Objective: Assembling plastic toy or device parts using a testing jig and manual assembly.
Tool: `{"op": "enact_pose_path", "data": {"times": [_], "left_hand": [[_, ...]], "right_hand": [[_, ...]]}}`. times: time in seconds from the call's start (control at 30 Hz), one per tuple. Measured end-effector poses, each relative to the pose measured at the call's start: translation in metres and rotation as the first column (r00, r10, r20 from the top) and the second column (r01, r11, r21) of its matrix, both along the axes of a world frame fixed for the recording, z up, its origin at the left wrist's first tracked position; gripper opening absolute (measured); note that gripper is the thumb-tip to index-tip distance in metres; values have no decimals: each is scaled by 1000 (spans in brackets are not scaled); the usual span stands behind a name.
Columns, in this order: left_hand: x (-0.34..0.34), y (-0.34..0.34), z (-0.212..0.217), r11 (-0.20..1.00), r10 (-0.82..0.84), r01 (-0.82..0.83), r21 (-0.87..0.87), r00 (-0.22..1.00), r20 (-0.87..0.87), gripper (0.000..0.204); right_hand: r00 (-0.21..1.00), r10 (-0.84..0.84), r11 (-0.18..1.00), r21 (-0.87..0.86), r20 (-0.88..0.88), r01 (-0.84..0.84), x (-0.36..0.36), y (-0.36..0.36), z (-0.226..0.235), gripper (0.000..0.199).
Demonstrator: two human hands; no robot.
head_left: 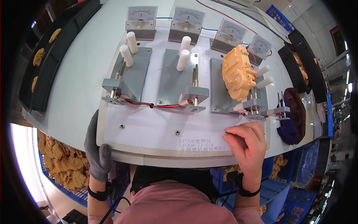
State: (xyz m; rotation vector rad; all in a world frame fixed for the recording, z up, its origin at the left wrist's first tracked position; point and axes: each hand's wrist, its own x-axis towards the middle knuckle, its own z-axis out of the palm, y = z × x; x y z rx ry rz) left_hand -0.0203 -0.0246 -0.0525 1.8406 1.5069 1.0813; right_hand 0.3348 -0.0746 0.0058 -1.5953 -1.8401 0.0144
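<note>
A white test board point(149, 128) with several grey fixture stations lies in front of me. My left hand point(97, 147), in a grey glove, grips the board's near left corner, its fingers along the side edge and thumb at the front. My bare right hand point(248, 143) pinches a small toggle switch point(227, 132) near the board's front right; the fingertips partly hide it. Beyond that hand, an orange-yellow plastic gearbox point(238, 72) sits on the third station, beside its white pegs point(265, 76) and metal probes. Two other toggle switches point(177, 133) stand farther left.
Analog meters point(186, 24) line the back, joined by wires. Black trays point(56, 56) with yellow parts stand at left and right. Blue crates point(67, 164) of yellow parts are below the table edge. Dark cloth point(294, 119) lies at the right.
</note>
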Motion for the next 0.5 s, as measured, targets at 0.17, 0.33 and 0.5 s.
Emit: {"op": "enact_pose_path", "data": {"times": [0.17,0.33,0.5], "left_hand": [[1,0,-1,1000,6,-8,23,997,73,92],[2,0,-1,999,2,-4,37,998,70,90],[1,-1,3,1000,-10,10,4,1000,25,94]], "right_hand": [[1000,8,999,34,-7,-8,-1,1,-1,23],[1000,28,998,60,14,-28,-1,1,-1,22],[999,30,996,80,16,-31,-1,1,-1,22]]}}
